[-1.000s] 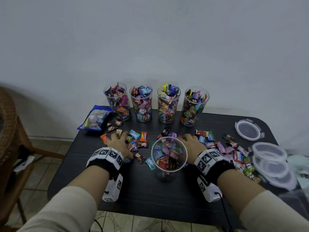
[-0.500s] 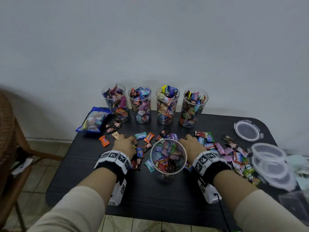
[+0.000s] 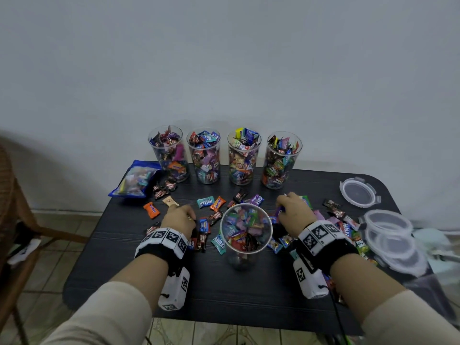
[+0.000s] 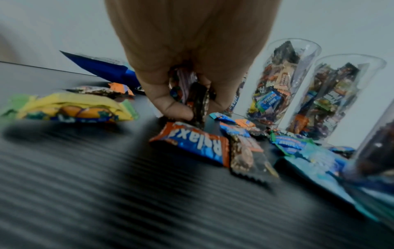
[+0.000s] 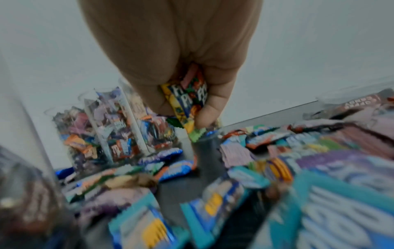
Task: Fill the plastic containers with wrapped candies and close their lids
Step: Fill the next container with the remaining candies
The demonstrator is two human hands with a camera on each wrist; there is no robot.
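Nearest, the open cup stands between the two wrists and is partly filled with wrapped sweets; no lid is on it.

To its left, the left hand is now drawn back from the spread of sweets where it lay flat a second ago, and its fingers are curled round a small bunch of wrappers, a dark one foremost, as the left wrist view shows. A blue and orange sweet is left lying on the black table just below the fist.

To the right, the right hand is likewise clenched, round a yellow and green packet and perhaps others behind it; that view is too blurred for a count. Loose sweets are heaped beside it.

Both handfuls are judged to be gathered, so the emptying of them into the cup is what is called for next.

Farther right, the clear lids are untouched. At the back, four full cups are lined up by the wall, none yet closed, with a blue bag at their left.
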